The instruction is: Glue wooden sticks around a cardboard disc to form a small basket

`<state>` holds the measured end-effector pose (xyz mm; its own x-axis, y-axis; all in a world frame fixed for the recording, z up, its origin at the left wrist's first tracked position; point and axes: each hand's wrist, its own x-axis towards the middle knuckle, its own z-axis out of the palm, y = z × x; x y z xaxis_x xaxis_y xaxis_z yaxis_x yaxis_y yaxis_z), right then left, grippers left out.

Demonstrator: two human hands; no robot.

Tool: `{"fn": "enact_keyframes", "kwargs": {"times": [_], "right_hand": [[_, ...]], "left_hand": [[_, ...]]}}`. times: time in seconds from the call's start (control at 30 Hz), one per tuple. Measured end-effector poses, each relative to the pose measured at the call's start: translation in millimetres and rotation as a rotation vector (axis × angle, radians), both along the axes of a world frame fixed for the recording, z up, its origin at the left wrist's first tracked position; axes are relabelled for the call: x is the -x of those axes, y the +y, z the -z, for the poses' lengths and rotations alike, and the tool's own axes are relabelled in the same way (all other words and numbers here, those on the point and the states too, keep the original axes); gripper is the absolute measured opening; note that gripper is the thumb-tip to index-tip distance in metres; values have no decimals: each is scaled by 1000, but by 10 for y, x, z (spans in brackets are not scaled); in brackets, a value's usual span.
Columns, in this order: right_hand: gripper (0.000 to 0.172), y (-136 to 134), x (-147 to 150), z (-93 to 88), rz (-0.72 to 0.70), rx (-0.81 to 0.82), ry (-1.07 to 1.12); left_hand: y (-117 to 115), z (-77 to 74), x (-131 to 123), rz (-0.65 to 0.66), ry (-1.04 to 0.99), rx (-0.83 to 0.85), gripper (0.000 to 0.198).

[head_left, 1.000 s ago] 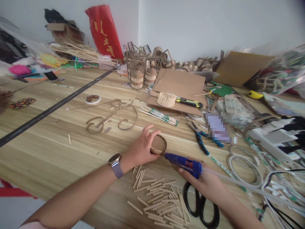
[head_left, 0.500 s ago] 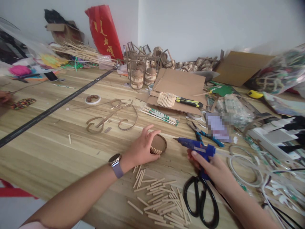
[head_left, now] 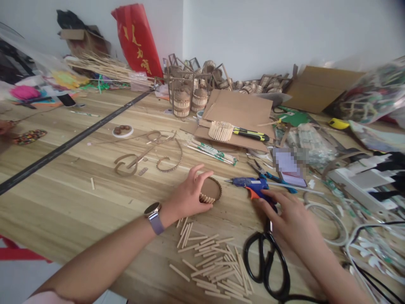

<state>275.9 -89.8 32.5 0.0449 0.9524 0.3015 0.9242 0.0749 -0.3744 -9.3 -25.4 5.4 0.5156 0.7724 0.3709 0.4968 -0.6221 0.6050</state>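
Observation:
My left hand (head_left: 186, 196) is curled round a small oval cardboard base (head_left: 212, 188) with short wooden sticks glued along its near edge, holding it on the wooden table. A watch (head_left: 153, 216) is on that wrist. A blue hot glue gun (head_left: 248, 183) lies on the table just right of the base, nozzle pointing left. My right hand (head_left: 292, 219) hovers over the gun's handle with fingers stretched out, the fingertips at or just off the handle. A pile of cut wooden sticks (head_left: 211, 264) lies below both hands.
Black scissors (head_left: 265, 261) lie under my right wrist and blue pliers (head_left: 275, 177) behind the gun. Cardboard sheets (head_left: 237, 112), small stick baskets (head_left: 182, 103), tape rings (head_left: 329, 219) and a power strip (head_left: 363, 185) crowd the back and right. A black bar (head_left: 72, 141) crosses the left.
My right hand drew the glue gun away from the base to the right, laid it on the table and opened. My left hand stayed on the base.

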Motion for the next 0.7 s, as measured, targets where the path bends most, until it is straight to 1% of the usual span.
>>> {"fn": "enact_keyframes", "kwargs": {"times": [0.07, 0.13, 0.17, 0.23, 0.33, 0.47, 0.6, 0.7], "right_hand": [[32, -59, 189, -45, -159, -127, -114], [25, -120, 423, -103, -340, -176, -149], [24, -149, 547, -128, -427, -166, -151], [21, -198, 784, -156, -592, -80, -173], [19, -244, 1077, -145, -752, -33, -236], [14, -258, 1343, -117, -880, -28, -351], [10, -252, 1501, -142, -911, -21, -438], [4, -235, 1545, -152, -933, 10, -473]], "left_hand": [[-2, -1, -3, 3, 1, 6, 89], [-4, -4, -6, 1, 1, 14, 87], [-4, -7, -7, -3, 2, 19, 87], [-4, -18, -8, -8, 8, 24, 86], [-5, -39, -5, -1, 21, 30, 84], [-4, -44, 2, 25, 13, 37, 85], [8, -23, 7, 20, 3, 29, 87], [18, -19, 6, 24, 11, 40, 86]]}}
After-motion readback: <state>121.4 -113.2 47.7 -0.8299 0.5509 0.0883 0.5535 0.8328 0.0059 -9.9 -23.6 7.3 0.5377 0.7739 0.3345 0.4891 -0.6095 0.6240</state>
